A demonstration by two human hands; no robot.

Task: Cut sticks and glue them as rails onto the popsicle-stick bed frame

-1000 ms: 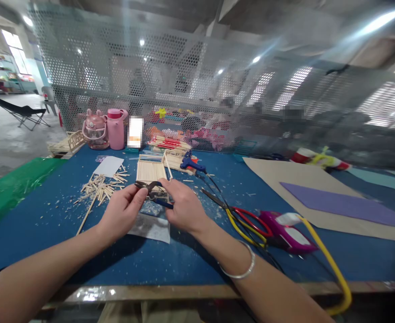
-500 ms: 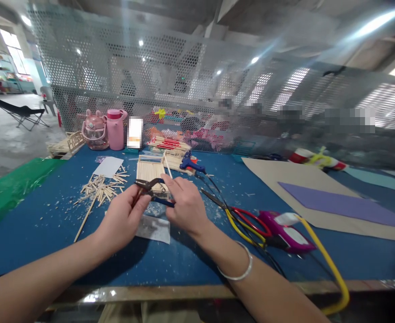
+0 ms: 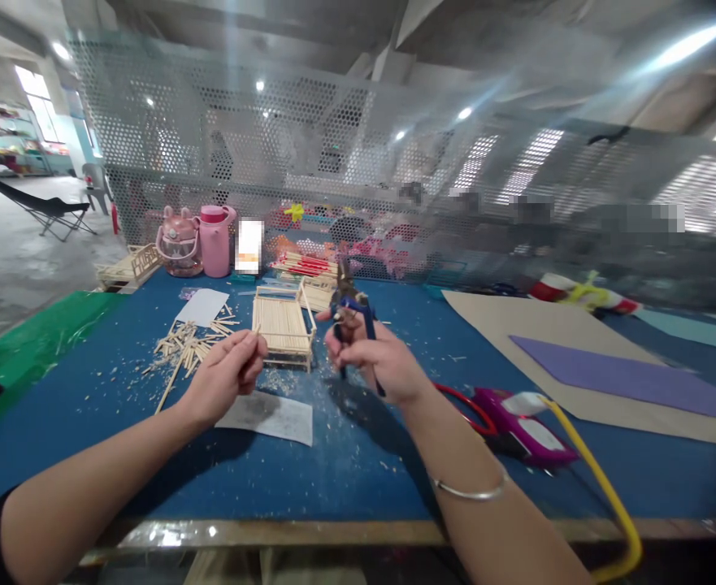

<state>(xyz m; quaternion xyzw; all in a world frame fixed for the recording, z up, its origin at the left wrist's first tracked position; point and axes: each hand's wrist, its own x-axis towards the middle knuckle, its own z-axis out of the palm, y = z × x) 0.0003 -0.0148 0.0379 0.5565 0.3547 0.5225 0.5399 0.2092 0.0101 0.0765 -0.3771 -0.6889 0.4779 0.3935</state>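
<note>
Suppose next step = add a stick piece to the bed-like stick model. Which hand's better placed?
Left, I'd say. The left hand appears close to the bed-like stick model and seems to pinch a small stick piece. The right hand is occupied holding pliers.

Cut sticks (image 3: 180, 348) littered a blue table (image 3: 309, 487)

A white sheet (image 3: 203, 308) lay behind their heap. Right of it stood a small stick-built frame (image 3: 279, 321); two pink bottles (image 3: 214, 248) stood at the back, a beige sheet (image 3: 540, 321) at the right.
</note>
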